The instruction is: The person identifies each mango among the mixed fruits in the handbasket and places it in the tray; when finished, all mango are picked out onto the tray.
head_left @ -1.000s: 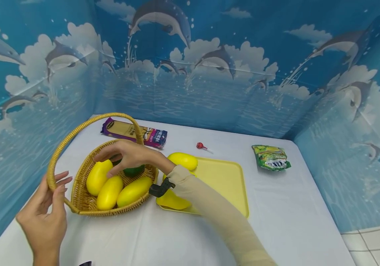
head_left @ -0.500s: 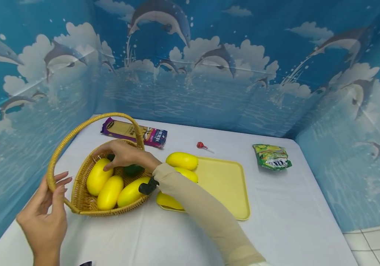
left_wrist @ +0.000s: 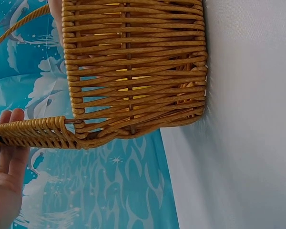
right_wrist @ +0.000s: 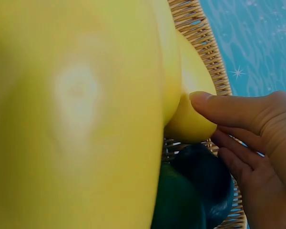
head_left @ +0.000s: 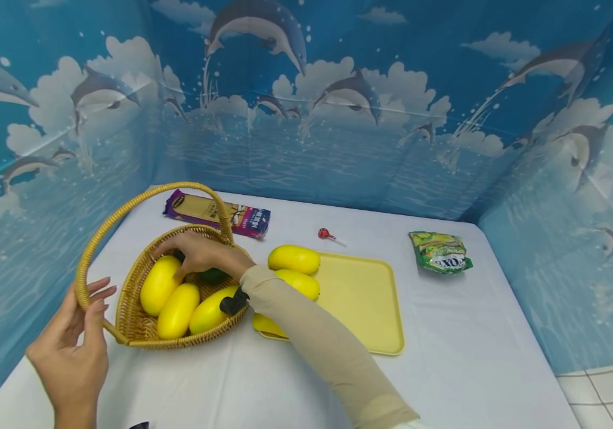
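A wicker basket (head_left: 126,313) stands at the left of the table with three yellow mangoes and dark green fruits (right_wrist: 202,176) in it. My left hand (head_left: 70,351) holds the left side of its arched handle (head_left: 118,214), thumb in front and fingers behind. Reaching in from the right, my right hand (head_left: 196,253) grips the rearmost mango (head_left: 158,286). The right wrist view shows the thumb on that mango (right_wrist: 195,71) and the fingers round its far end. Two other mangoes (head_left: 179,313) lie nearer the basket's front rim.
Right of the basket is a yellow tray (head_left: 360,298) with several yellow mangoes (head_left: 294,259) on its left side, partly behind my right sleeve. Behind lie a pasta packet (head_left: 247,221) and a red lollipop (head_left: 324,233). A green bag (head_left: 440,253) lies far right.
My right hand has come down into the basket, its thumb and fingers closing round the rearmost mango. The right forearm has shifted left. My left hand stays on the handle.
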The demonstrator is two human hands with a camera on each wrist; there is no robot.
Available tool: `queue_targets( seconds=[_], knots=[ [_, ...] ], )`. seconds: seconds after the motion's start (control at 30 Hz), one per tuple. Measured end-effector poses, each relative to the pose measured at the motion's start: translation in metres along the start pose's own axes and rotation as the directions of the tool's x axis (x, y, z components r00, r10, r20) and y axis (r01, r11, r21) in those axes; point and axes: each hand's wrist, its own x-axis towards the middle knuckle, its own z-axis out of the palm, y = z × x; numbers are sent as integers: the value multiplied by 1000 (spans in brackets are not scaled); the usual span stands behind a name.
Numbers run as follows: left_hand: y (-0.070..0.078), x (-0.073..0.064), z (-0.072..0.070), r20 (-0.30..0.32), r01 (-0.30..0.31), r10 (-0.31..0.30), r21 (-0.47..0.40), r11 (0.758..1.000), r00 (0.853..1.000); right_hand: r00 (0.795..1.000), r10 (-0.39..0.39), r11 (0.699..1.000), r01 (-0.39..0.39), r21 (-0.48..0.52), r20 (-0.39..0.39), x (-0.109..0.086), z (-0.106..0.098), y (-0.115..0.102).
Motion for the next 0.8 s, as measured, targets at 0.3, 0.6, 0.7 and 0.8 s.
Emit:
queue_targets(
  seconds=[0.3, 0.6, 0.7, 0.8],
  knots=[
    [0, -1, 0, 2, 23, -23, 10, 1000, 1000, 998, 14, 995, -8, -98, 60, 2, 2, -5],
    [-2, -1, 0, -3, -6, 6, -9, 1000, 1000, 995, 27, 990, -14, -140, 91, 0, 3, -10],
    [-1, -1, 1, -6, -10, 10, -16, 1000, 1000, 995, 28, 989, -13, -150, 96, -1, 2, -11],
    [-1, -1, 1, -14, -16, 16, -30, 999, 1000, 995, 14, 988, 2, -155, 97, -2, 2, -12]
  ],
)
